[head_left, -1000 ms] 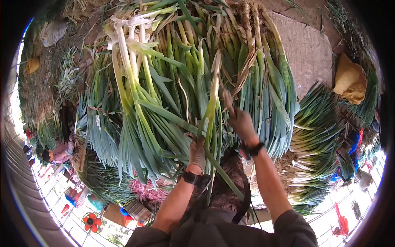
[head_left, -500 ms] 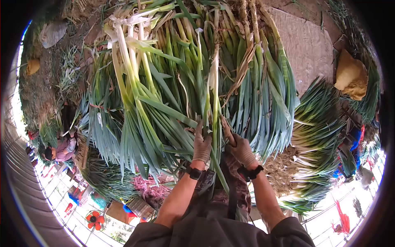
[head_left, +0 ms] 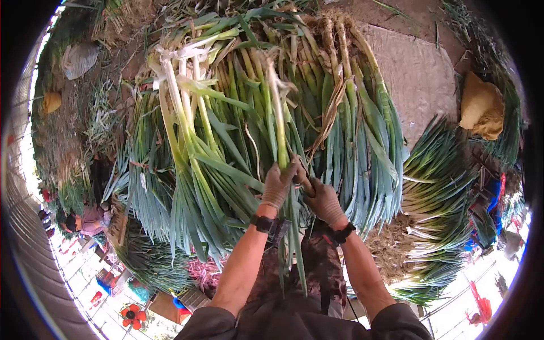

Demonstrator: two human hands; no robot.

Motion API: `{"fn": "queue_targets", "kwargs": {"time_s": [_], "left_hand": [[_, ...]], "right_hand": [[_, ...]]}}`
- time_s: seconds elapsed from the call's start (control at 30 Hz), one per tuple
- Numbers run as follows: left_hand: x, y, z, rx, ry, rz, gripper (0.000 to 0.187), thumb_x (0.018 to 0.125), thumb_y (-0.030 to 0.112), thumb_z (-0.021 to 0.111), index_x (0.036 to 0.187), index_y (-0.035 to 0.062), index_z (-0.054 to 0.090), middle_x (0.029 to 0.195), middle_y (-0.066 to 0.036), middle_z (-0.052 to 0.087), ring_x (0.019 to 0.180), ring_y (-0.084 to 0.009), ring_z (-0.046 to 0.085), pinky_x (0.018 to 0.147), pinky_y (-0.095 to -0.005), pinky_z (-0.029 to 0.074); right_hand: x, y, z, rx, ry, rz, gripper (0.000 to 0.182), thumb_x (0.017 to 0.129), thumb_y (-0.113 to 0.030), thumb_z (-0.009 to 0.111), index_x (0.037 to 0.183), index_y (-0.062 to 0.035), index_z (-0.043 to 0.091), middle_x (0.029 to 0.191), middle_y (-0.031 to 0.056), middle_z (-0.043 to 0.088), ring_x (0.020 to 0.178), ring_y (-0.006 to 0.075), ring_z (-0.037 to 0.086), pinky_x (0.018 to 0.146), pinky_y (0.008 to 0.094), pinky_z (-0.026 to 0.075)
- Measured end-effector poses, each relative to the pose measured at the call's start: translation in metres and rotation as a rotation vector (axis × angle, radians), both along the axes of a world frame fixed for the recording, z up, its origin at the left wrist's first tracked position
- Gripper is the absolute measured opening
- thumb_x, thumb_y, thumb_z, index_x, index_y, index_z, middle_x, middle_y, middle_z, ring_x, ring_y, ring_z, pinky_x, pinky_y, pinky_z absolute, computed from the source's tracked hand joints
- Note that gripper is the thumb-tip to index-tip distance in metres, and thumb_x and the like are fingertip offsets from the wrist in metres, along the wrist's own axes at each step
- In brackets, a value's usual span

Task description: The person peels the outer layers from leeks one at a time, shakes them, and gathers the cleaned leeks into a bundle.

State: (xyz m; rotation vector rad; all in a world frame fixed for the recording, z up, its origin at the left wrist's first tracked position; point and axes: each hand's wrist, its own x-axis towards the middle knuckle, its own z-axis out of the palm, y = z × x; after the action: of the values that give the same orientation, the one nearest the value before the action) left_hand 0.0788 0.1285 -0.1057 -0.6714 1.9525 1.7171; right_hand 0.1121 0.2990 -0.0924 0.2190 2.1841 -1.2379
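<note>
Item: one leek, held in both my hands over the pile.

Left hand: gloved, fingers wrapped tight round the leek's stalk where white turns to green. Black strap at the wrist.

Right hand: gloved, just beside the left and touching it, closed on the same stalk a little lower on its right side (how far the fingers go round I cannot tell, the left hand covers part of them).

Leek, axis: long axis runs nearly straight away from me, up the picture, leaning slightly left. Pale root end points away, ending above the pile; green leaves point back at me and hang down past my wrists, in front of my apron.

Pile: many leeks lying side by side beneath the held one, same way round, root ends far, green tops fanned toward me. A cleaner, whiter bunch lies at its left side.

Surroundings: a second heap of leeks to the right; a yellow sack beyond it; a bare mat on the ground at upper right; another person low at far left.

Writing, labels, brands: none legible anywhere.
</note>
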Motion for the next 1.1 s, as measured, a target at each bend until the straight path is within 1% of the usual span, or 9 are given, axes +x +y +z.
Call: {"fn": "queue_targets", "kwargs": {"time_s": [0.27, 0.47, 0.57, 0.67, 0.7, 0.73, 0.83, 0.93, 1.1], "left_hand": [[-0.048, -0.094, 0.111, -0.204, 0.214, 0.05, 0.032, 0.101, 0.038, 0.061, 0.105, 0.0068, 0.065, 0.074, -0.001, 0.061, 0.064, -0.0096, 0.057, 0.058, -0.0272, 0.046], [-0.059, -0.214, 0.108, -0.474, 0.246, 0.074, 0.036, 0.097, 0.032, 0.066, 0.12, 0.0046, 0.062, 0.081, -0.008, 0.065, 0.073, -0.018, 0.064, 0.067, -0.0347, 0.051], [-0.036, -0.247, 0.056, -1.381, 0.121, -0.331, 0.047, 0.092, 0.03, 0.071, 0.125, -0.0006, 0.059, 0.098, -0.017, 0.068, 0.092, -0.0312, 0.067, 0.082, -0.0463, 0.052], [-0.046, -0.139, 0.065, -1.548, 0.376, -0.214, 0.054, 0.088, 0.03, 0.075, 0.128, -0.003, 0.056, 0.115, -0.023, 0.068, 0.109, -0.0411, 0.064, 0.095, -0.0521, 0.049], [-0.03, -0.129, 0.005, -1.473, 0.508, -0.274, 0.06, 0.087, 0.034, 0.077, 0.13, -0.0014, 0.056, 0.124, -0.023, 0.066, 0.114, -0.0415, 0.064, 0.097, -0.0484, 0.051], [-0.043, -0.062, 0.018, -0.833, 0.066, -0.266, 0.064, 0.087, 0.038, 0.078, 0.133, -0.0011, 0.056, 0.131, -0.026, 0.062, 0.115, -0.0437, 0.063, 0.098, -0.0484, 0.051], [-0.023, 0.089, -0.043, -0.445, 0.049, -0.51, 0.082, 0.081, 0.049, 0.081, 0.133, -0.0064, 0.052, 0.128, -0.03, 0.06, 0.119, -0.0442, 0.06, 0.098, -0.0489, 0.051], [-0.02, 0.193, -0.105, -0.549, -0.152, -0.603, 0.089, 0.077, 0.051, 0.084, 0.129, -0.011, 0.047, 0.126, -0.033, 0.056, 0.115, -0.0478, 0.059, 0.1, -0.0487, 0.049], [-0.006, 0.241, -0.156, -1.006, -0.028, -0.284, 0.074, 0.081, 0.049, 0.078, 0.119, -0.0074, 0.048, 0.107, -0.033, 0.061, 0.102, -0.0472, 0.064, 0.093, -0.0514, 0.053]], "right_hand": [[-0.065, -0.01, 0.039, -0.076, 0.015, 0.051, 0.043, 0.082, -0.018, 0.07, 0.119, 0.0013, 0.063, 0.087, 0.0284, 0.067, 0.083, 0.0471, 0.066, 0.074, 0.049, 0.053], [-0.013, 0.053, 0.037, -0.036, 0.028, -0.242, 0.04, 0.082, -0.017, 0.071, 0.115, 0.0033, 0.064, 0.081, 0.0267, 0.066, 0.076, 0.0428, 0.068, 0.07, 0.0449, 0.053], [0.019, 0.1, 0.036, 0.049, -0.08, -0.287, 0.037, 0.082, -0.017, 0.071, 0.111, 0.0043, 0.064, 0.079, 0.022, 0.065, 0.07, 0.0307, 0.065, 0.069, 0.0398, 0.052], [0.039, 0.129, 0.051, 0.131, -0.168, -0.346, 0.034, 0.082, -0.016, 0.073, 0.107, 0.0048, 0.065, 0.079, 0.0217, 0.066, 0.069, 0.0297, 0.065, 0.069, 0.0399, 0.052], [0.048, 0.133, 0.05, 0.125, -0.175, -0.336, 0.034, 0.082, -0.017, 0.073, 0.107, 0.0048, 0.064, 0.079, 0.022, 0.066, 0.07, 0.0302, 0.065, 0.069, 0.0404, 0.052], [0.056, 0.138, 0.05, 0.12, -0.185, -0.329, 0.035, 0.082, -0.017, 0.074, 0.107, 0.0047, 0.064, 0.079, 0.0222, 0.067, 0.07, 0.0308, 0.066, 0.068, 0.0408, 0.052], [0.065, 0.139, 0.062, 0.083, -0.167, -0.283, 0.037, 0.082, -0.018, 0.075, 0.109, 0.0044, 0.062, 0.078, 0.0235, 0.066, 0.07, 0.037, 0.066, 0.068, 0.0424, 0.052], [0.067, 0.143, 0.076, 0.073, -0.2, -0.347, 0.042, 0.082, -0.018, 0.075, 0.116, 0.0036, 0.063, 0.076, 0.0217, 0.066, 0.068, 0.0326, 0.066, 0.068, 0.0409, 0.052], [0.089, 0.153, 0.064, 0.011, -0.306, -0.479, 0.041, 0.082, -0.015, 0.073, 0.117, 0.0046, 0.063, 0.08, 0.0192, 0.066, 0.071, 0.0218, 0.066, 0.069, 0.0374, 0.052]]}}
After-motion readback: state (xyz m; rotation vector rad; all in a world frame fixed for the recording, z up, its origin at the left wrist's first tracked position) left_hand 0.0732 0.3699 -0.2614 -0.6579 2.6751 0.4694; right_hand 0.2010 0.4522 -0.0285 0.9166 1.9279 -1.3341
